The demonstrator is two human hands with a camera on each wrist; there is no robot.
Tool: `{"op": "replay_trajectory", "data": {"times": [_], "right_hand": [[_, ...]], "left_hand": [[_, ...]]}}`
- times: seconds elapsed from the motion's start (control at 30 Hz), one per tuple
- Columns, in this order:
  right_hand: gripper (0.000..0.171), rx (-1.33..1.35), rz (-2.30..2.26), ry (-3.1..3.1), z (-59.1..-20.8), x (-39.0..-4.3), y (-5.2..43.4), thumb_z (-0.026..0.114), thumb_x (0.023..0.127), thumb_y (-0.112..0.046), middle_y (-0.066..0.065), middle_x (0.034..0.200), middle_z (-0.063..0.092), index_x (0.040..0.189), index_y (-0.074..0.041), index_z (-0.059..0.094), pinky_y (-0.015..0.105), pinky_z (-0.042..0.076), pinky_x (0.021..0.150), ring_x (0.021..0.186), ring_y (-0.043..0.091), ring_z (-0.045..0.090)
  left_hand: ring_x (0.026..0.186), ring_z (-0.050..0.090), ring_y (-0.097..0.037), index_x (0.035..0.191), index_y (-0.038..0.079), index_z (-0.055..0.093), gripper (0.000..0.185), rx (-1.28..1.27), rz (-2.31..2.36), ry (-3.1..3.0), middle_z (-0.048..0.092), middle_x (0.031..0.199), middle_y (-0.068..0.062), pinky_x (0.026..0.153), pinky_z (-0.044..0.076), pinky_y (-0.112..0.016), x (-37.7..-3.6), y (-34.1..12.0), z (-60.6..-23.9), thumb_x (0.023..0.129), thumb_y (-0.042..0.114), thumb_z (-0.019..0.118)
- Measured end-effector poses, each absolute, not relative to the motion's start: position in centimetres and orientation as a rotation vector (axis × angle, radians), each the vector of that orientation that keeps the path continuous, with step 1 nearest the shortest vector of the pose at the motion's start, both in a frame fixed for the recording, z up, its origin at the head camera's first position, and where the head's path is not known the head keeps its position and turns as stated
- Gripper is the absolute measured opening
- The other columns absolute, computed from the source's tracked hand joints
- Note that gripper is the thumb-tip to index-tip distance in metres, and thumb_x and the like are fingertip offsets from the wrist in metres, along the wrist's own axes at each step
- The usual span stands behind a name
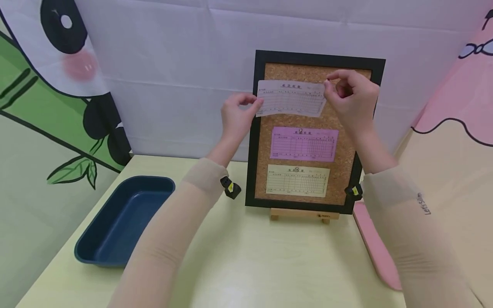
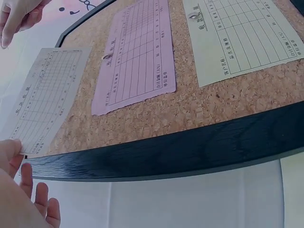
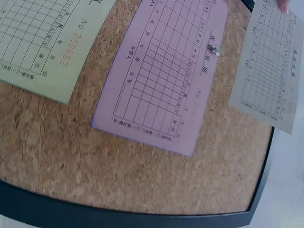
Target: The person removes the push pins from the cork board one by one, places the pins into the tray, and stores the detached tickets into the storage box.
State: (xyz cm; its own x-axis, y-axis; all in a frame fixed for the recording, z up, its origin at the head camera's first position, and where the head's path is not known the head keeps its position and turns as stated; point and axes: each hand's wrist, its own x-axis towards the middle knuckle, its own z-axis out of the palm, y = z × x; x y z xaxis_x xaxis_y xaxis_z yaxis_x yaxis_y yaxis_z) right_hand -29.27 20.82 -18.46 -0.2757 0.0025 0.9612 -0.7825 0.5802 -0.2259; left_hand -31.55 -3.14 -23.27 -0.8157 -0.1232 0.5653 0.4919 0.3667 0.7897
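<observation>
Left hand pinches the left end of a pale grey printed paper slip; right hand pinches its right end. The slip lies against the top of the black-framed cork board, above a pinned purple paper form and a pale yellow paper form.

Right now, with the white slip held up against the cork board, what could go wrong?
The white slip shows no pin, and only the left hand pinches its edge, so it could sag or slip crooked. The right hand hovers at the top corner with fingers curled; whether they hold a pin is unclear, and one could drop. Pushing hard might tip the cork board on its small wooden stand.
</observation>
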Motion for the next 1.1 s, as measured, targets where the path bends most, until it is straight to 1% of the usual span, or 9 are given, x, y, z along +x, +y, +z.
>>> {"op": "replay_trajectory", "data": {"times": [0.13, 0.23, 0.4, 0.47, 0.53, 0.57, 0.7, 0.87, 1.1], "right_hand": [[0.015, 0.676, 0.904, -1.669, -18.1, -28.2, 21.4, 0.065, 0.083, -0.008, -0.010, 0.061, 0.047, 0.088, 0.006, 0.069, 0.017, 0.029, 0.055, 0.055, 0.001, 0.036], [0.017, 0.669, 0.932, -1.656, -17.9, -27.4, 21.6, 0.066, 0.082, -0.009, -0.017, 0.061, 0.045, 0.088, 0.006, 0.069, 0.016, 0.029, 0.054, 0.054, 0.002, 0.036], [0.015, 0.655, 0.948, -1.660, -17.7, -25.7, 21.9, 0.067, 0.080, -0.007, -0.016, 0.060, 0.046, 0.087, 0.006, 0.070, 0.015, 0.029, 0.054, 0.053, 0.001, 0.036], [0.014, 0.638, 0.945, -1.670, -17.6, -25.0, 22.1, 0.068, 0.079, -0.005, -0.016, 0.060, 0.046, 0.086, 0.006, 0.070, 0.015, 0.029, 0.053, 0.053, 0.001, 0.036], [0.013, 0.616, 0.941, -1.676, -17.6, -24.3, 22.3, 0.067, 0.079, -0.004, -0.016, 0.060, 0.045, 0.086, 0.007, 0.070, 0.014, 0.028, 0.053, 0.053, 0.000, 0.035], [0.013, 0.606, 0.942, -1.677, -17.5, -24.0, 22.5, 0.068, 0.079, -0.003, -0.017, 0.060, 0.045, 0.086, 0.008, 0.070, 0.014, 0.028, 0.053, 0.053, 0.000, 0.035], [0.014, 0.574, 0.970, -1.657, -17.4, -22.6, 23.2, 0.068, 0.078, -0.001, -0.017, 0.059, 0.047, 0.085, 0.010, 0.069, 0.012, 0.029, 0.053, 0.053, -0.001, 0.036], [0.016, 0.535, 0.991, -1.636, -17.6, -20.9, 24.4, 0.068, 0.077, -0.002, -0.015, 0.057, 0.047, 0.084, 0.012, 0.069, 0.012, 0.029, 0.053, 0.052, 0.001, 0.036], [0.016, 0.497, 1.016, -1.646, -17.9, -18.6, 25.7, 0.068, 0.075, 0.001, -0.015, 0.056, 0.049, 0.082, 0.016, 0.067, 0.010, 0.033, 0.054, 0.051, 0.000, 0.038]], "left_hand": [[0.089, 0.055, -0.011, 0.092, 0.009, 0.070, 0.023, -0.336, -1.495, -2.068, 0.066, 0.090, -0.002, 0.077, 0.042, -0.023, -30.8, -3.5, -22.9, 0.087, 0.032, 0.068], [0.088, 0.056, -0.010, 0.091, 0.009, 0.070, 0.023, -0.348, -1.486, -2.068, 0.067, 0.087, -0.002, 0.079, 0.042, -0.024, -30.3, -3.7, -22.7, 0.087, 0.032, 0.068], [0.089, 0.058, -0.008, 0.091, 0.011, 0.071, 0.022, -0.390, -1.432, -2.072, 0.068, 0.087, -0.001, 0.088, 0.042, -0.030, -29.6, -4.1, -22.7, 0.087, 0.032, 0.068], [0.089, 0.058, -0.008, 0.091, 0.011, 0.071, 0.021, -0.403, -1.401, -2.073, 0.068, 0.087, 0.000, 0.090, 0.042, -0.032, -29.4, -4.3, -22.8, 0.087, 0.032, 0.068], [0.088, 0.058, -0.008, 0.092, 0.011, 0.071, 0.021, -0.409, -1.370, -2.072, 0.068, 0.087, 0.000, 0.090, 0.041, -0.032, -29.1, -4.6, -22.8, 0.087, 0.031, 0.068], [0.088, 0.058, -0.009, 0.092, 0.011, 0.071, 0.021, -0.413, -1.356, -2.066, 0.068, 0.087, -0.001, 0.089, 0.041, -0.032, -29.0, -4.8, -22.8, 0.087, 0.031, 0.068], [0.087, 0.056, -0.010, 0.093, 0.010, 0.072, 0.022, -0.407, -1.334, -2.043, 0.068, 0.088, -0.002, 0.083, 0.038, -0.027, -28.3, -5.6, -22.8, 0.087, 0.030, 0.068], [0.087, 0.054, -0.009, 0.094, 0.009, 0.072, 0.025, -0.388, -1.350, -2.028, 0.067, 0.089, -0.003, 0.074, 0.035, -0.022, -27.5, -6.7, -22.7, 0.086, 0.033, 0.069], [0.089, 0.053, -0.011, 0.093, 0.010, 0.073, 0.025, -0.368, -1.356, -2.006, 0.066, 0.089, -0.002, 0.072, 0.034, -0.020, -25.8, -8.4, -22.5, 0.084, 0.033, 0.071]]}}
